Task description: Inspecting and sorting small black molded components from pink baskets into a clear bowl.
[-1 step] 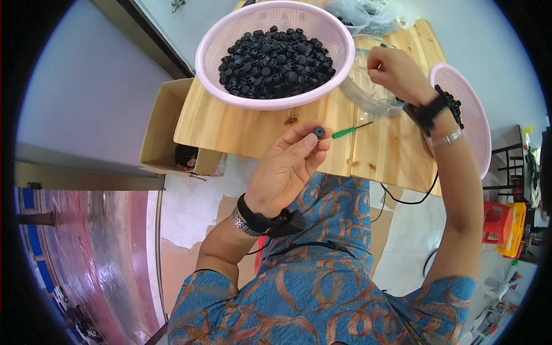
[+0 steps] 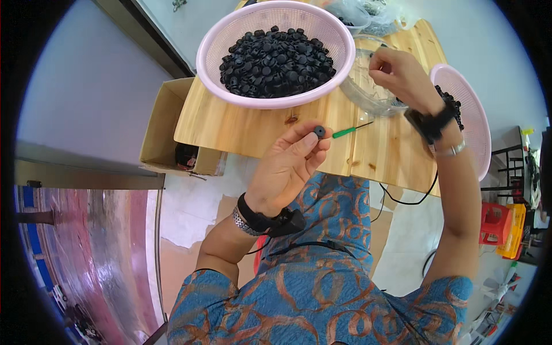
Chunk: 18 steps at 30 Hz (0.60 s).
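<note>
The left hand pinches a black cap near the worktop's front edge; the right hand has an unclear grip.

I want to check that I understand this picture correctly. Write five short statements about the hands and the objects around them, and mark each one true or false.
1. The left hand holds a small round black part. True.
2. The right hand is over the transparent bowl. True.
3. The green-handled screwdriver is inside the transparent bowl. False: the green-handled screwdriver is outside it, beside the left hand.
4. The larger pink basket is empty. False: the larger pink basket holds a heap of black parts.
5. A cardboard box is at the left of the wooden table. True.
</note>
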### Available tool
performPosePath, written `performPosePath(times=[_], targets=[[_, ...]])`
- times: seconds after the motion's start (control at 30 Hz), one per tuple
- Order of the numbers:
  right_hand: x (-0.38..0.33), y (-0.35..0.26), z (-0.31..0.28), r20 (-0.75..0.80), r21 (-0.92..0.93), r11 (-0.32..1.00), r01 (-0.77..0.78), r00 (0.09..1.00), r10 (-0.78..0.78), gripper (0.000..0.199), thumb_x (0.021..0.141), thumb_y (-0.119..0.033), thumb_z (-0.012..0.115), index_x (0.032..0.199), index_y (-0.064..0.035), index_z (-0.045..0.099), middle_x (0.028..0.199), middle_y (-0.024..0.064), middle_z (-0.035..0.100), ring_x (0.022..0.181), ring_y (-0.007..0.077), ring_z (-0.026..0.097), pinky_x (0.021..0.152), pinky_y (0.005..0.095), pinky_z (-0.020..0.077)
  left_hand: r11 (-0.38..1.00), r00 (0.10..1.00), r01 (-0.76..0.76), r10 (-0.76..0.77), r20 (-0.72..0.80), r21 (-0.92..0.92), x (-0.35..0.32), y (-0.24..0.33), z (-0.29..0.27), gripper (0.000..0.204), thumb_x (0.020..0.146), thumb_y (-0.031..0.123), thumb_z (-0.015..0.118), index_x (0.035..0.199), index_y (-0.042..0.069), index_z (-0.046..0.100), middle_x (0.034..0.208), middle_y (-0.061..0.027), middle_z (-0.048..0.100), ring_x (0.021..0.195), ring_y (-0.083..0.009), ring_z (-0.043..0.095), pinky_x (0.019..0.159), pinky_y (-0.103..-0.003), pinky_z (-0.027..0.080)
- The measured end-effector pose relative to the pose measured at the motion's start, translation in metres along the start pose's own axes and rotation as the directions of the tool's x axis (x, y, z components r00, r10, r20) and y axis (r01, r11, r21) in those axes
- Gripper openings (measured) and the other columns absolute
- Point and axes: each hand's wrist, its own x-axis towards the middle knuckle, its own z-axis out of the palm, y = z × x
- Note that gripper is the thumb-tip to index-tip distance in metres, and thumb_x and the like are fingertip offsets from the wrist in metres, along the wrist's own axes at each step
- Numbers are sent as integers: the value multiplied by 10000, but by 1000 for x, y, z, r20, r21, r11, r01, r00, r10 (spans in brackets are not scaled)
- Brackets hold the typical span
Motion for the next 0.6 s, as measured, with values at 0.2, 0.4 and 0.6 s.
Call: performPosePath(times=[0.2, 0.4, 0.6], targets=[[-87, -72, 19, 67, 628, 768, -121, 993, 101, 50, 806, -48, 611, 828, -8, 592, 726, -20, 566, 647, 32, 503, 565, 179, 417, 993, 994, -66, 57, 90, 93, -5, -16, -3, 250, 902, 48, 477, 1147, 2, 496, 1044, -97, 580, 894, -137, 598, 774, -226, 517], [-123, -81, 38, -141, 567, 817, 109, 989, -34, 57, 782, 4, 604, 829, -13, 577, 750, 39, 552, 637, 89, 549, 554, 217, 448, 961, 988, -141, 121, 98, 237, -15, -41, 11, 251, 897, 43, 484, 1142, -6, 511, 1025, -95, 591, 902, -154, 600, 799, -248, 508], [-146, -82, 38, -278, 468, 858, 213, 957, -86, 96, 736, 16, 620, 790, -15, 547, 747, 80, 548, 627, 171, 572, 558, 260, 473, 942, 983, -165, 133, 127, 292, -27, -58, 20, 268, 885, 52, 519, 1143, -19, 522, 1008, -98, 595, 912, -165, 589, 811, -281, 486]])
